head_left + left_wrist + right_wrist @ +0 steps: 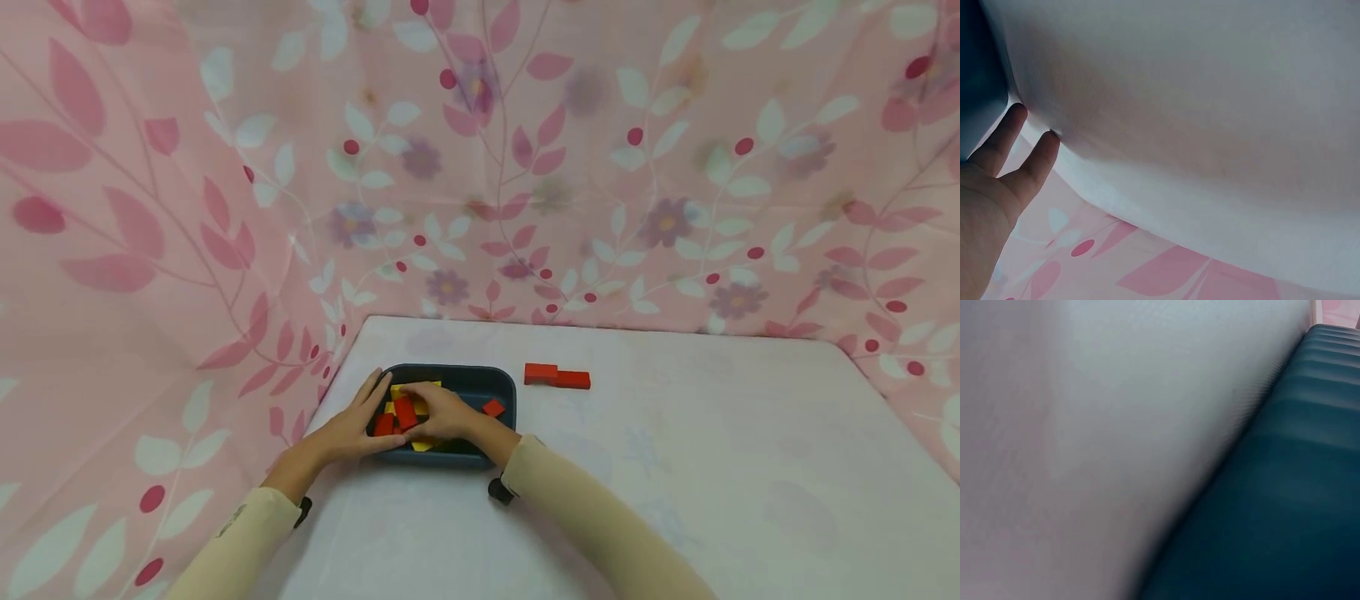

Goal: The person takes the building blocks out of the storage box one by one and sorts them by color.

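A: Left hand (351, 429)?
B: Flat against the left wall of the tray (501, 386), fingers (1002, 140) straight, thumb along the near rim. Nothing gripped. Same in the left wrist view: straight fingers at the tablecloth's (675, 467) edge, dark tray wall just above them.

A: Right hand (442, 410)?
B: Inside the tray, curled down over the blocks. Pinching a red block (406, 412), by the look of it, though fingertips mostly hidden under the hand. No help from the right wrist view: only cloth and the tray's ribbed dark side.

A: Where in the tray?
B: Left half. Red block tilted, standing up between the two hands, just right of the left thumb. Another red piece (384, 425) just below and left of it, touching yellow blocks (422, 444) underneath.

A: Anything else in there?
B: One small red block (492, 407) lying apart, toward the right wall.

A: And outside?
B: Two red blocks (557, 377) on the cloth, right of the tray and near its far corner, end to end and touching, slightly stepped. Tray itself at the table's far left, close to the pink leaf-print curtain (150, 217).
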